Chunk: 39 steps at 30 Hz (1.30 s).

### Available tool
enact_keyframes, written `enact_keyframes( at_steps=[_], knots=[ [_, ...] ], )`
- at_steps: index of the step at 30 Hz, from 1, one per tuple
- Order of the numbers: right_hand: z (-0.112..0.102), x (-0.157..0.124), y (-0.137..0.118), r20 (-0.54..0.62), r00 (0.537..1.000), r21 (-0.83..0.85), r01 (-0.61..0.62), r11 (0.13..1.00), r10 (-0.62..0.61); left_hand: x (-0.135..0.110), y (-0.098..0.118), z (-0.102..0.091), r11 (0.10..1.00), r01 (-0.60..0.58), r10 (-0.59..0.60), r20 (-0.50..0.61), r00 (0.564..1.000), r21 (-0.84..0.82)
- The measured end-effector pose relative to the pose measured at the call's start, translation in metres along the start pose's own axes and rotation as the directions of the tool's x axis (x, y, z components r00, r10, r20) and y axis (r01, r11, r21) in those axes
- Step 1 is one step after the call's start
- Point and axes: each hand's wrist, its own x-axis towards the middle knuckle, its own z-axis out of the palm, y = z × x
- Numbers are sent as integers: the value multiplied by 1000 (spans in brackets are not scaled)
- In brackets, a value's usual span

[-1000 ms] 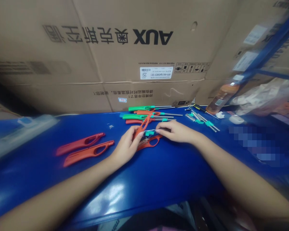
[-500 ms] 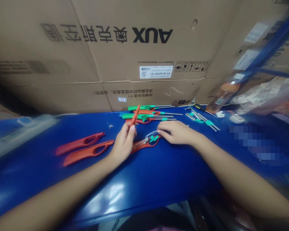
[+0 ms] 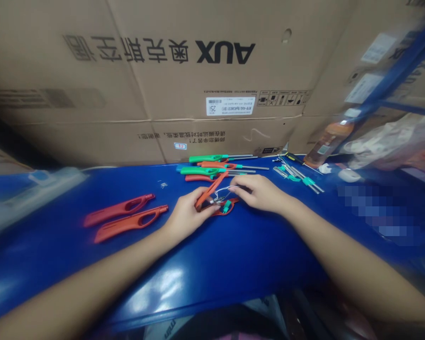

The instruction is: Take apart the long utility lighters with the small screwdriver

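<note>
My left hand [image 3: 189, 208] is closed on an orange lighter casing half [image 3: 212, 190], which tilts up to the right. Below it lies another orange lighter half [image 3: 230, 211] with a green trigger [image 3: 227, 206] in its loop; my left fingers and thumb cover its handle end. A thin white wire [image 3: 222, 190] arcs from the parts at my left fingertips to my right hand [image 3: 253, 192], whose thumb and fingers pinch it. Left of my hands, a red casing half [image 3: 118, 211] and an orange casing half [image 3: 131, 224] rest on the blue table [image 3: 205, 274].
Behind my hands lie several stick lighters [image 3: 205, 171] with metal tubes. Metal tubes with green parts [image 3: 297, 174], a screwdriver [image 3: 293, 157] and a bottle [image 3: 327, 144] are at the right. Cardboard boxes [image 3: 177, 94] wall off the back. A clear plastic item [image 3: 38, 189] sits left.
My left hand has lowered the upright orange casing half toward the right, over the other half. Its thumb has moved onto the parts below. My right hand stays at the wire, shifted only slightly.
</note>
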Motion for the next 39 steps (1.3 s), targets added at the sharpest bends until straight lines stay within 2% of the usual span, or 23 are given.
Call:
enact_keyframes(
  at_steps=[3,6,10,13,16,18,21,23,27,30,32,35,37,39],
  knots=[
    [4,3,4,-85,987,61,-131,989,136,1,-1,2,999,28,-28,0,1000,-47],
    [5,7,12,-82,945,243,-288,926,315,4,0,6,993,65,-66,-2,998,-102],
    [-1,11,19,-96,909,338,-354,872,407,4,0,8,993,71,-75,-37,997,-98],
    [-6,10,18,-84,900,359,-373,856,427,2,2,5,1000,-14,13,-77,997,-15],
    [-1,8,9,0,918,389,-365,846,397,1,5,4,989,-136,139,-41,989,65],
    [6,7,2,30,927,406,-354,843,374,1,6,4,984,-159,162,-39,986,77],
    [14,8,-7,3,930,449,-330,830,368,1,6,5,987,-140,147,-97,984,80],
    [15,9,-13,10,921,539,-334,773,390,1,5,5,989,-131,139,-122,983,73],
    [10,10,-25,130,898,729,-374,573,421,2,5,4,988,-150,153,-73,986,36],
    [8,9,-33,180,887,763,-399,508,426,2,4,4,988,-152,152,-11,988,16],
    [9,9,-34,149,885,752,-391,530,442,2,4,4,989,-142,142,14,990,35],
    [9,11,-26,19,881,690,-353,632,473,4,4,5,988,-136,136,11,991,68],
    [3,12,-14,-60,864,652,-345,676,499,4,3,6,988,-137,137,-2,991,75],
    [-9,11,-2,-135,828,646,-343,682,544,4,2,7,988,-132,133,-7,991,75]
  ],
)
